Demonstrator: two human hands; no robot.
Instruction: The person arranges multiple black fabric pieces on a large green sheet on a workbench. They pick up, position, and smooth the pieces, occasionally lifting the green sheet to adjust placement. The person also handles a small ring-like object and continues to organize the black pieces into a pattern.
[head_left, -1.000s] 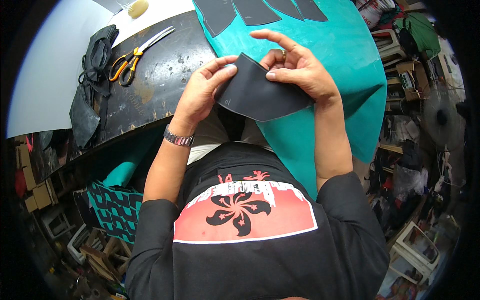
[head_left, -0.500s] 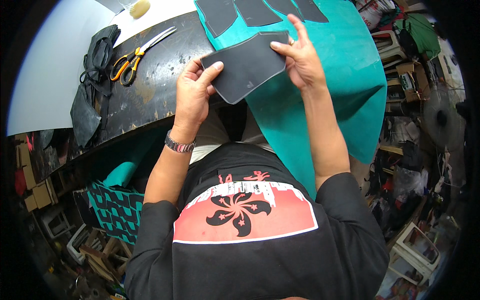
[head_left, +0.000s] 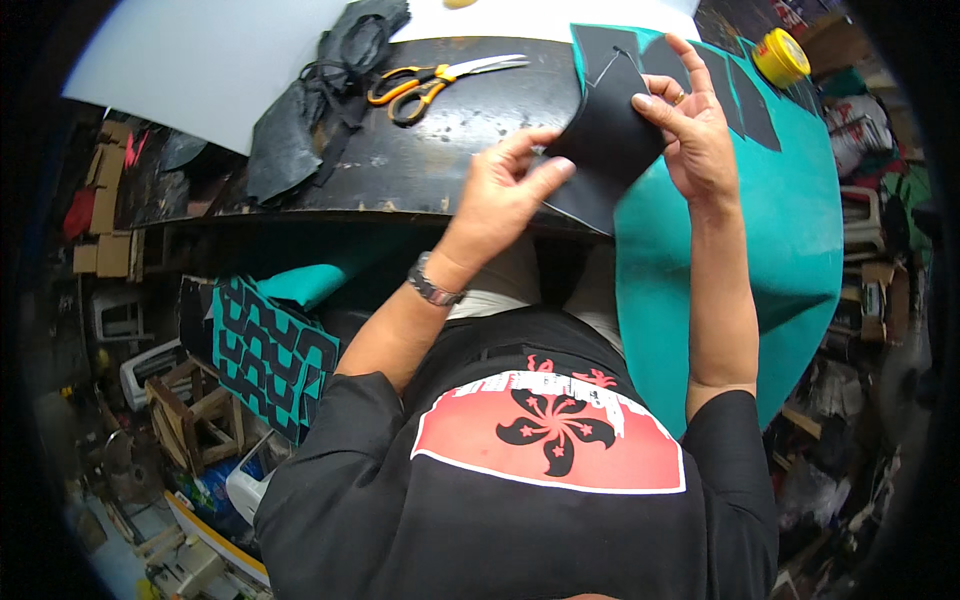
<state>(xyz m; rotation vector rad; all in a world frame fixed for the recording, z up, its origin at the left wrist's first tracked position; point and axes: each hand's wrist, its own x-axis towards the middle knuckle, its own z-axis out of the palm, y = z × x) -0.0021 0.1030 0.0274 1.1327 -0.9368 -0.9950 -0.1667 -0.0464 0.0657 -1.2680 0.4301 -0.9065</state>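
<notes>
A black cut piece of sheet material (head_left: 603, 150), maybe leather, is held up between my two hands and bends in the middle. My left hand (head_left: 505, 192) pinches its lower left side between thumb and fingers. At its right edge, my right hand (head_left: 697, 140) grips it with the thumb in front, the index finger raised. More black cut pieces (head_left: 757, 112) lie behind it on a teal sheet (head_left: 725, 260), which hangs over the table edge. Orange-and-black handled scissors (head_left: 425, 92) rest on the dark table (head_left: 470, 150), left of the piece.
A yellow tub (head_left: 780, 58) stands at the back right. Left of the scissors lies a bundle of black material (head_left: 300, 145), beside a large pale sheet (head_left: 190, 70). Below the table at left is a teal-and-black patterned piece (head_left: 265, 345) near a wooden frame (head_left: 195, 415).
The black piece was nearly flat and is now bent and turned more upright. The whole scene has shifted right in the picture, and the yellow tub has come into view.
</notes>
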